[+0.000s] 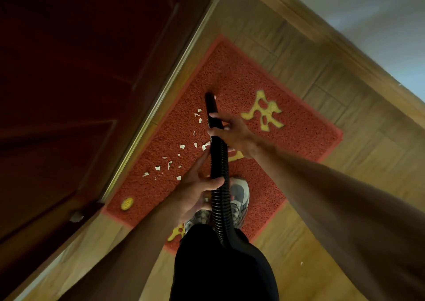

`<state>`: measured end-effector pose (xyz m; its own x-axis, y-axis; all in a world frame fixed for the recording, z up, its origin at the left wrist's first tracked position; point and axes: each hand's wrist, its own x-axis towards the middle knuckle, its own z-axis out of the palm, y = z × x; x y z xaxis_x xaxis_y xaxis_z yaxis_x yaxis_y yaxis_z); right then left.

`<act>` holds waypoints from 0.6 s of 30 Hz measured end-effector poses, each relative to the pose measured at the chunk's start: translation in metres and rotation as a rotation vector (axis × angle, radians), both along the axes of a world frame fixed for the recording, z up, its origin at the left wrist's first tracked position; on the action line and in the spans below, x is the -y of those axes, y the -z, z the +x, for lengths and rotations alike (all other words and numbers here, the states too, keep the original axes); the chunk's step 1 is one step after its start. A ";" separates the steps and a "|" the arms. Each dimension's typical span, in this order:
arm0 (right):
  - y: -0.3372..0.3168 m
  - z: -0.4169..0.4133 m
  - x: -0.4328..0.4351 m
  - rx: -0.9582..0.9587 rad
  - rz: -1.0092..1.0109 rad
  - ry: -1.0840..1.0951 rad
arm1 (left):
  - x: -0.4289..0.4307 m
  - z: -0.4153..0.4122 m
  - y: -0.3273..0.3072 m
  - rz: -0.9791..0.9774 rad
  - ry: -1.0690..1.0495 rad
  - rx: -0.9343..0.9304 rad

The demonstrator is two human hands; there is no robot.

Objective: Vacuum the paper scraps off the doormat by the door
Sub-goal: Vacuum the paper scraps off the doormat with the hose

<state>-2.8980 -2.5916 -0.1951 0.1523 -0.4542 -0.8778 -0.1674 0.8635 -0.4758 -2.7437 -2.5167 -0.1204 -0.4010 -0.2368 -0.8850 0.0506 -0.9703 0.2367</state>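
Two hands hold one black ribbed vacuum hose [220, 162], which runs up from the person's black trousers [218, 268] and out over the red doormat [230, 75].

Right hand [232, 132]: fingers wrapped round the hose where the ribbing gives way to the smooth nozzle [210, 104], with the fingertips showing on the hose's door side.

Left hand [197, 191]: lower down the hose, with the thumb closed across the ribbing and the other fingers curled beneath it. One finger appears to lie straight along the hose (motion blur prevents a firm reading).

Nozzle tip: down at the mat surface, towards the end of the mat farthest from the person. One pale fragment lies just beside the tip.

Paper scraps [182, 146]: a loose scatter of small white pieces on the mat, between the hose and the door-side edge, trailing from near the nozzle back towards the person. A single white fleck [301, 263] lies off the mat on the wooden floor [358, 158].

Doormat: flat on the floor, one long edge just beside the pale threshold strip [161, 93] of the dark red-brown door [69, 70]. It carries yellow characters [264, 114] and a small round yellow emblem [127, 203] near one corner.

One grey and white shoe [240, 195] stands on the mat, under the hose. A wooden skirting board [322, 36] borders the floor below a pale wall [372, 13].
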 end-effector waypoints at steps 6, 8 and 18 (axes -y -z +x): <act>-0.005 -0.012 -0.016 -0.026 0.038 0.078 | -0.005 -0.006 -0.006 -0.008 0.035 -0.011; -0.005 -0.013 -0.018 -0.023 0.050 0.096 | -0.005 -0.006 -0.007 -0.013 0.057 -0.012; -0.007 0.010 -0.022 -0.012 0.060 0.050 | -0.016 0.013 -0.009 0.002 0.028 -0.001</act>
<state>-2.8881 -2.5696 -0.1885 0.1205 -0.4072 -0.9054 -0.1289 0.8979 -0.4209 -2.7306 -2.5011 -0.1118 -0.4084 -0.2240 -0.8849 0.0241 -0.9717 0.2349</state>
